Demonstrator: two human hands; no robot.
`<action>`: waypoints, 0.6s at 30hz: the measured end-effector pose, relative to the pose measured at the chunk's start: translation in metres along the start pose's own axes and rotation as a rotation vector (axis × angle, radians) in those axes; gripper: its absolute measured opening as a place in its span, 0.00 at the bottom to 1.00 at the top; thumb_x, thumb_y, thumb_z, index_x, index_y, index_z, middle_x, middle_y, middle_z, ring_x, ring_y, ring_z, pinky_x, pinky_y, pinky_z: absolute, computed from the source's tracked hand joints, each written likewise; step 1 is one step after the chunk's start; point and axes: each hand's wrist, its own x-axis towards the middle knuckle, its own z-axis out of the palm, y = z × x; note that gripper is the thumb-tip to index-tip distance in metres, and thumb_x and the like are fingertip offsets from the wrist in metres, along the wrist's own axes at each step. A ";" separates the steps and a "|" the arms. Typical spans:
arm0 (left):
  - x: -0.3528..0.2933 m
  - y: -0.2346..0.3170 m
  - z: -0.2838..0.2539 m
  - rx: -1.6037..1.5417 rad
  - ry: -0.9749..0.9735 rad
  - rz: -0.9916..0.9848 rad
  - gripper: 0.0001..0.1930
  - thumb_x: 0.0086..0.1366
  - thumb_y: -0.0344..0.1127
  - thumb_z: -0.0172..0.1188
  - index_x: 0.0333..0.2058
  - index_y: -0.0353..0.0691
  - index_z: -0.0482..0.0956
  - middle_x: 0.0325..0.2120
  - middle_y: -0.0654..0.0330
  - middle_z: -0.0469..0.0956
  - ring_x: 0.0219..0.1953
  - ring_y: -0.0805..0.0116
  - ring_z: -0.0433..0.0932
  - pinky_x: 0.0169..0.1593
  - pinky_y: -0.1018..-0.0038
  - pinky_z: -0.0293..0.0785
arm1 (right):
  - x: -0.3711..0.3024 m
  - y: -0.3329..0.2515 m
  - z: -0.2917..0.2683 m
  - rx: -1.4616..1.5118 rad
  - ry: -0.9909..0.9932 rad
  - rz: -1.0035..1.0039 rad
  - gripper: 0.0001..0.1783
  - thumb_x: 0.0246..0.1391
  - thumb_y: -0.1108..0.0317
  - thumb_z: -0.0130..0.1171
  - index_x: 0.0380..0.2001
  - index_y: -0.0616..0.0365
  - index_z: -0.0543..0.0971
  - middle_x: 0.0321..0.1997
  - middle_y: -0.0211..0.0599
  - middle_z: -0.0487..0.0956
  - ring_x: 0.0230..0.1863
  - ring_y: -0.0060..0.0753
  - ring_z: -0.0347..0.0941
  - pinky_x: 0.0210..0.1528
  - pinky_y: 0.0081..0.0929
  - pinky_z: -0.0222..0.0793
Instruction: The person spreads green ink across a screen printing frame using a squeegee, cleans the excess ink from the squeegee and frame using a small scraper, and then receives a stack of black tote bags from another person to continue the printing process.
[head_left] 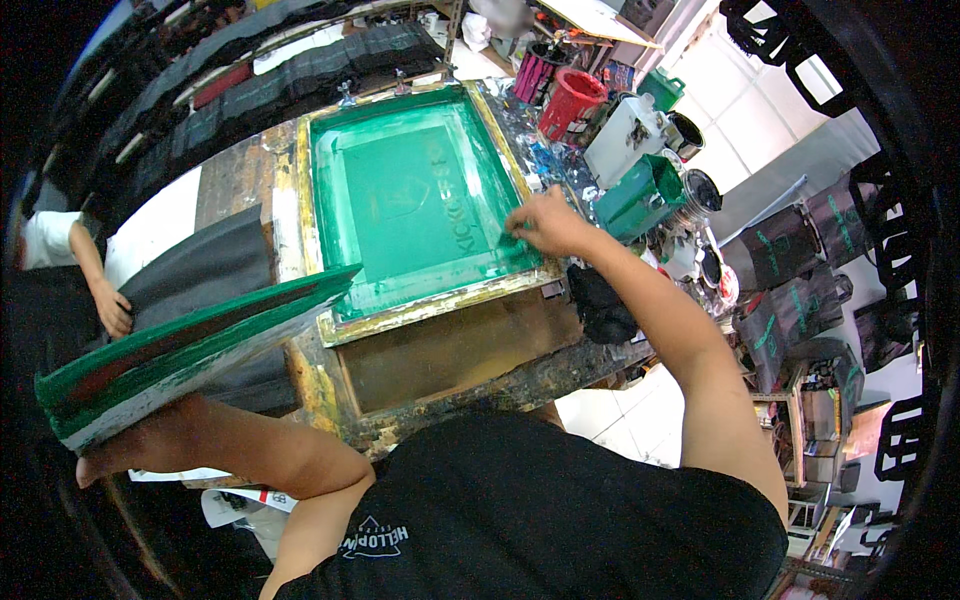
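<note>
Messy pots crowd the right side of the work table, with a red bucket and a green pail among them. On the table lies a flat, four-sided frame, rough with yellow and white crust. Its thin, smooth mesh is green nearly all over, with pale streaks near the edges, so the spreading of color looks mostly done. Dark cloth pieces on the right already wear green marks, but the plain black sheet left of the frame shows none, so some work seems left. The left hand is closed on a long, straight blade, caked with green, and most of its fingers hide behind it. The right hand is at the frame's right edge, its bent fingers close together; a small green bit sits under them, too blurry to tell if they pinch it. A co-worker's hand is at the black sheet's edge.
</note>
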 end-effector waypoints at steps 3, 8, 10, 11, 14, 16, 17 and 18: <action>-0.010 0.007 0.014 0.017 0.019 0.016 0.42 0.64 0.74 0.33 0.46 0.37 0.76 0.47 0.48 0.77 0.43 0.55 0.78 0.50 0.54 0.76 | 0.021 0.012 -0.002 0.019 0.220 0.111 0.10 0.50 0.64 0.63 0.37 0.49 0.84 0.32 0.38 0.81 0.38 0.44 0.73 0.49 0.41 0.55; -0.018 0.006 0.025 0.102 0.021 0.052 0.43 0.65 0.74 0.31 0.46 0.36 0.76 0.47 0.48 0.76 0.45 0.57 0.77 0.53 0.56 0.74 | 0.082 0.026 0.009 -0.071 0.439 0.126 0.09 0.51 0.66 0.61 0.36 0.47 0.84 0.33 0.37 0.81 0.41 0.39 0.72 0.48 0.42 0.53; -0.021 0.003 0.029 0.166 0.014 0.085 0.43 0.65 0.74 0.31 0.46 0.36 0.76 0.48 0.48 0.76 0.46 0.58 0.76 0.55 0.57 0.72 | 0.106 0.040 0.017 -0.186 0.423 0.141 0.10 0.51 0.68 0.59 0.37 0.45 0.84 0.35 0.31 0.81 0.43 0.34 0.72 0.49 0.43 0.53; -0.013 -0.004 0.018 0.191 -0.020 0.132 0.43 0.65 0.74 0.31 0.47 0.35 0.76 0.49 0.49 0.75 0.47 0.58 0.75 0.57 0.57 0.71 | 0.119 0.046 0.022 -0.225 0.428 0.132 0.11 0.50 0.69 0.59 0.37 0.44 0.84 0.35 0.30 0.81 0.44 0.33 0.72 0.49 0.43 0.53; 0.006 -0.021 -0.005 0.284 -0.083 0.279 0.43 0.64 0.74 0.33 0.48 0.36 0.76 0.50 0.50 0.75 0.49 0.58 0.75 0.59 0.57 0.69 | 0.147 0.055 0.029 -0.362 0.418 0.111 0.12 0.49 0.70 0.55 0.36 0.44 0.82 0.35 0.25 0.81 0.45 0.30 0.72 0.50 0.45 0.54; 0.009 -0.024 -0.009 0.160 -0.086 0.190 0.43 0.64 0.74 0.34 0.48 0.37 0.76 0.50 0.50 0.76 0.49 0.57 0.75 0.58 0.56 0.70 | 0.152 0.064 0.033 -0.403 0.442 0.073 0.12 0.49 0.71 0.54 0.36 0.45 0.82 0.35 0.25 0.81 0.45 0.30 0.72 0.49 0.46 0.54; 0.009 -0.024 -0.008 0.078 -0.086 0.128 0.43 0.64 0.74 0.34 0.48 0.37 0.76 0.50 0.50 0.76 0.48 0.57 0.76 0.57 0.56 0.70 | 0.152 0.068 0.037 -0.421 0.347 0.062 0.13 0.49 0.72 0.53 0.36 0.45 0.82 0.35 0.25 0.81 0.46 0.30 0.72 0.50 0.46 0.53; 0.011 -0.025 -0.007 0.026 -0.096 0.094 0.43 0.64 0.74 0.35 0.48 0.37 0.76 0.50 0.50 0.76 0.48 0.56 0.76 0.57 0.55 0.70 | 0.150 0.071 0.041 -0.393 0.345 0.044 0.13 0.49 0.72 0.53 0.36 0.45 0.82 0.35 0.25 0.81 0.47 0.30 0.72 0.50 0.46 0.53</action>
